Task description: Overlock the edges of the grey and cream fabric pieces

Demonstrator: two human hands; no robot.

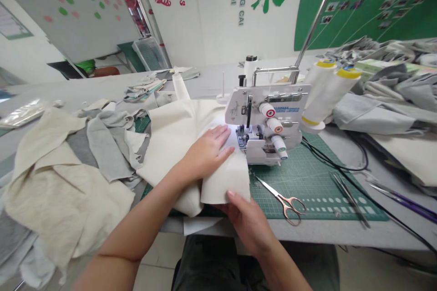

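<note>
A cream fabric piece [174, 134] lies spread over the table, its right edge running up to the needle area of a white overlock sewing machine [235, 107]. My left hand [210, 150] rests flat on the cloth just left of the presser foot, fingers stretched out and holding nothing. At the near corner of the cloth, my right hand [244, 218] pinches the edge, thumb on top and the other fingers underneath, partly hidden. Light from the machine falls on the fabric near my left fingertips.
Scissors [285, 202] and tweezers [350, 198] lie on the green cutting mat [317, 168] right of my hands. Black cables [341, 163] run behind them. Beige and grey cloth [68, 182] is heaped at left. Thread cones [319, 84] stand behind the machine.
</note>
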